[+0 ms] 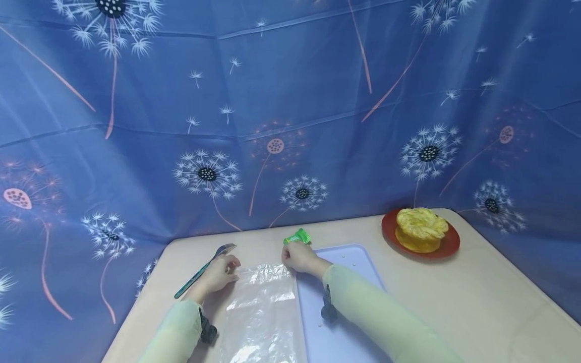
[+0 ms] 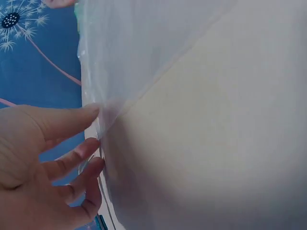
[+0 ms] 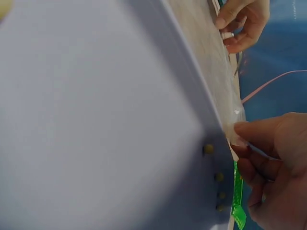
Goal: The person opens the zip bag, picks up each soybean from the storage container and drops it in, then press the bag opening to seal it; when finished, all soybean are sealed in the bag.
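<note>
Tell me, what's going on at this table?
A person has both hands at the far end of a clear plastic bag spread out along a pale blue tray. The right hand pinches one corner; the left hand is at the other, thumb and forefinger apart. A fork lies beside the left hand, a green wrapper just beyond the right. Off to the right, bread sits on a red plate.

- Bag [image 1: 263,317] on table [image 1: 490,307], just left of tray [image 1: 336,252]
- Left hand [image 1: 218,275] at bag's far left corner, right hand [image 1: 299,256] at far right corner
- Fork [image 1: 195,277] left of bag
- Packet [image 1: 297,236] beyond right hand
- Bread [image 1: 419,232] on a plate [image 1: 449,243], right of tray
- Curtain [image 1: 317,101] behind the table
</note>
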Available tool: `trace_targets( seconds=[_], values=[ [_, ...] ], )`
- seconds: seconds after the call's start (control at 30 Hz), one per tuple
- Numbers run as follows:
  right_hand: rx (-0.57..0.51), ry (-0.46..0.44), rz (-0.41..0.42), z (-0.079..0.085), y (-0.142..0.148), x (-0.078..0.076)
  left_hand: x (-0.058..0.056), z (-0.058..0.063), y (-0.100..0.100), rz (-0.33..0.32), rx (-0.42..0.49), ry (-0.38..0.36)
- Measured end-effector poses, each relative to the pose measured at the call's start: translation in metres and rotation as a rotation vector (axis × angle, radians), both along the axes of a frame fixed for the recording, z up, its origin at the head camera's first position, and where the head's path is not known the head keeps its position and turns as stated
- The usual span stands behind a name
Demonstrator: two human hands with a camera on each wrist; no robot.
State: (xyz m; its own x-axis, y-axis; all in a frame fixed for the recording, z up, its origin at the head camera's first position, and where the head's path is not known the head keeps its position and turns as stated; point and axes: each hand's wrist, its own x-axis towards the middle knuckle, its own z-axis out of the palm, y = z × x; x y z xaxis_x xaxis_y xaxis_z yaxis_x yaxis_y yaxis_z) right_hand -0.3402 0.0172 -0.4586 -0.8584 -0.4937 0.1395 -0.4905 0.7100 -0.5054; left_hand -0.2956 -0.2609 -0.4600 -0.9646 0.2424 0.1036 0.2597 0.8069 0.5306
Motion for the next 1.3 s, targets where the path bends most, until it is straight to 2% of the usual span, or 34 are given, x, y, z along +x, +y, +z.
trace_targets(
  seconds=[0.1, 0.23, 0.43, 0.6, 0.73, 0.9, 1.03, 1.3],
  values=[
    [-0.032, 0.012, 0.028, 0.000, -0.002, 0.002, 0.003, 0.001, -0.001, -0.017, 0.042, 0.019],
    [-0.049, 0.015, 0.048, 0.002, -0.004, 0.005, 0.004, 0.000, -0.002, -0.048, 0.103, 0.006],
    [-0.077, 0.029, 0.069, 0.006, -0.004, 0.012, 0.006, -0.002, 0.000, -0.092, 0.126, 0.029],
    [-0.126, 0.004, 0.072, 0.008, 0.000, 0.014, 0.010, -0.002, 0.005, -0.055, 0.129, 0.062],
    [-0.236, -0.073, 0.111, 0.010, 0.001, 0.016, 0.017, 0.003, 0.011, -0.010, 0.143, 0.091],
    [-0.340, -0.161, 0.186, 0.018, -0.003, 0.022, 0.030, 0.008, 0.019, 0.020, 0.098, 0.187],
    [-0.326, -0.169, 0.202, 0.024, -0.009, 0.025, 0.041, 0.012, 0.026, 0.012, 0.055, 0.298],
    [-0.274, -0.175, 0.223, 0.024, -0.012, 0.026, 0.049, 0.015, 0.037, -0.024, 0.021, 0.420]
  ],
)
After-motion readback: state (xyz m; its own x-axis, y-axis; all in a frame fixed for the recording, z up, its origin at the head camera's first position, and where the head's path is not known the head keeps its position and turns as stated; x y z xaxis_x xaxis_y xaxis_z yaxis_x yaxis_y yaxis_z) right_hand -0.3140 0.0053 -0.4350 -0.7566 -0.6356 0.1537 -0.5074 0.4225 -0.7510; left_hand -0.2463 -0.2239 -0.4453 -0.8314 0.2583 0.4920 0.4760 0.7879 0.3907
